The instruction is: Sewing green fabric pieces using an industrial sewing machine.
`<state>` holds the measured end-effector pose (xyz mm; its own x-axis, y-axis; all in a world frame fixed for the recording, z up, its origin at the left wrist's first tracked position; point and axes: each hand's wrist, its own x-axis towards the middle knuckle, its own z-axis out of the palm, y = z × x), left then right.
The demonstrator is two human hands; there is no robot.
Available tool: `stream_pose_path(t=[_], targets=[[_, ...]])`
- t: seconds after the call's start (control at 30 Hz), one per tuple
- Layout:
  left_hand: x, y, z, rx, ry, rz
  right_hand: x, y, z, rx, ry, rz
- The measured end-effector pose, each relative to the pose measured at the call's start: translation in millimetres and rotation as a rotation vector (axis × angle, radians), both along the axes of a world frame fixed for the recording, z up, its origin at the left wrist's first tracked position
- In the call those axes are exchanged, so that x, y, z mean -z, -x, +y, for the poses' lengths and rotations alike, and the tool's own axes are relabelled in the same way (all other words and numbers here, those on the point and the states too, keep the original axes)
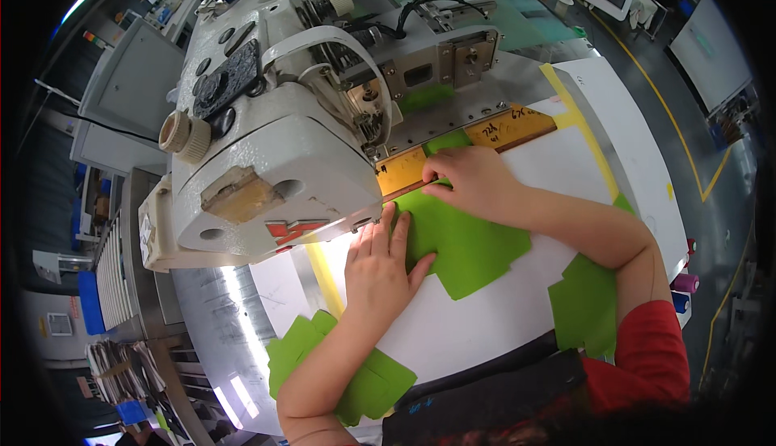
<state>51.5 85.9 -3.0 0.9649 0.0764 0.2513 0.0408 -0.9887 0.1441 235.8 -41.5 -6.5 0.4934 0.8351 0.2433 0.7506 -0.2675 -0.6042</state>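
Note:
A green fabric piece (pixel 465 244) lies on the white work surface beside the sewing machine (pixel 259 155). My left hand (pixel 378 266) rests flat with fingers stretched out, the tips at the piece's left edge close to the machine head. At the piece's far edge my right hand (pixel 473 181) is closed in a pinch on the fabric, against a yellow marked strip (pixel 529 126). A small green part (pixel 447 140) shows across the strip just beyond the right hand. The fingers partly hide the pinched edge.
Green fabric pieces (pixel 380 381) lie in a pile under my left forearm. More green pieces (pixel 584 304) lie by my right elbow. A metal clamp assembly (pixel 453 58) stands beyond the strip. Thread spools (pixel 685 284) sit at the right table edge.

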Motion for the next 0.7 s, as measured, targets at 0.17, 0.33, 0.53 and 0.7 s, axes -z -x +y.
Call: stream_pose_path(t=[0.17,0.33,0.53,0.7], targets=[[-2,0,3,0.0,-0.098,-0.002,-12,-13,-13,0.079,0.079,0.028],[-4,-1,0,-0.013,-0.049,0.008,3,-23,-22,0.006,-0.035,-0.243],[-4,-2,-1,-0.028,-0.091,0.011,11,21,-6,-0.206,0.001,-0.632],[-2,-3,-2,-0.022,-0.083,-0.002,17,31,-3,-0.312,-0.007,-0.546]])
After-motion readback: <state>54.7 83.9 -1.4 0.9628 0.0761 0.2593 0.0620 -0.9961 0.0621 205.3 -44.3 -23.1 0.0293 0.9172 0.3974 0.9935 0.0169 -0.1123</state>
